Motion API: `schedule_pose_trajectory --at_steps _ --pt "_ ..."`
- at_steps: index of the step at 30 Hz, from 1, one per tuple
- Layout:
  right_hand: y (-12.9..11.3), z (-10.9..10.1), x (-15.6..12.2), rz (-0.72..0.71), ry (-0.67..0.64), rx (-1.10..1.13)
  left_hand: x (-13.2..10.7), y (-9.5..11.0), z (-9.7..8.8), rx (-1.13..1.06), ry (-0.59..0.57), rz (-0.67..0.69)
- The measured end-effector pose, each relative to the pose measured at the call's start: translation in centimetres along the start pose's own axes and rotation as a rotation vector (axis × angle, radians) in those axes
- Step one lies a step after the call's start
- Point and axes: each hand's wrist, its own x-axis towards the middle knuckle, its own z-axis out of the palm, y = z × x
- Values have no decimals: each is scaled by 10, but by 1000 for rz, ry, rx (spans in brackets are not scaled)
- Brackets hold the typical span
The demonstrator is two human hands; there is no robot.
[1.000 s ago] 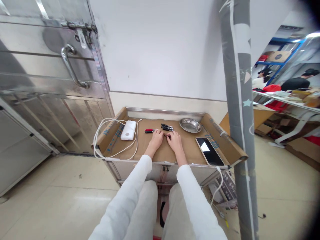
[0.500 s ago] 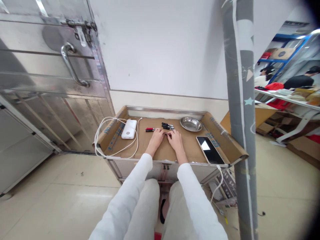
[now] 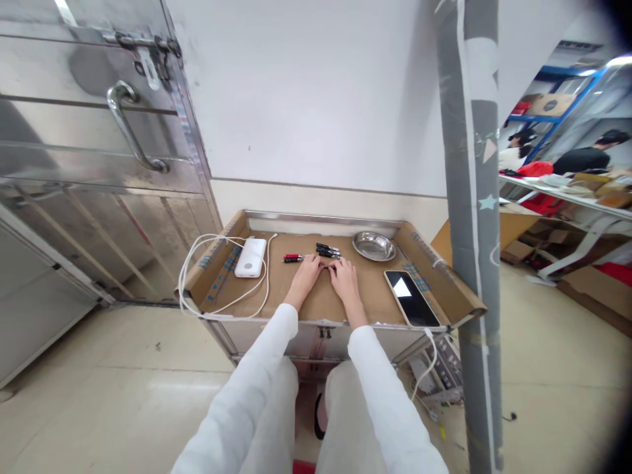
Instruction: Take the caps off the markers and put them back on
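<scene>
My left hand (image 3: 306, 276) and my right hand (image 3: 344, 278) meet over the middle of the cardboard-lined tabletop (image 3: 323, 308). Thumbs and fingers are pinched, the fingertips of both hands nearly touching; whatever small dark thing they hold there is too small to make out. Just beyond my fingers lies a bunch of several black pens (image 3: 326, 249). A red pen (image 3: 293, 256) rests left of my left hand, with a black pen (image 3: 291, 261) alongside it. Beyond my right hand stands a round, shallow metal bowl (image 3: 374, 246).
At the left lies a white power bank (image 3: 251, 257) with a looped white cable (image 3: 268, 283). A phone (image 3: 411, 299) lies at the right near the front edge. Raised cardboard sides (image 3: 444, 280) border the top. A wrapped grey pipe (image 3: 476, 263) rises at the right; two people sit beyond.
The whole view has shifted slightly. Both hands stay close together at the same spot on the tabletop, their fingers slightly moved. The pens, bowl and phone keep their places.
</scene>
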Motion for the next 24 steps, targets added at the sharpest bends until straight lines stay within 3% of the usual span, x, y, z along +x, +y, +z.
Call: schedule_pose_trajectory --at_steps 13,18,24 --pt "0 -2 -1 96 25 -56 -1 -5 6 -26 13 -9" --pt "1 0 0 61 15 -30 -1 -7 8 -44 37 15" --pt "6 7 2 -45 -7 82 -2 -6 5 -112 -31 -2"
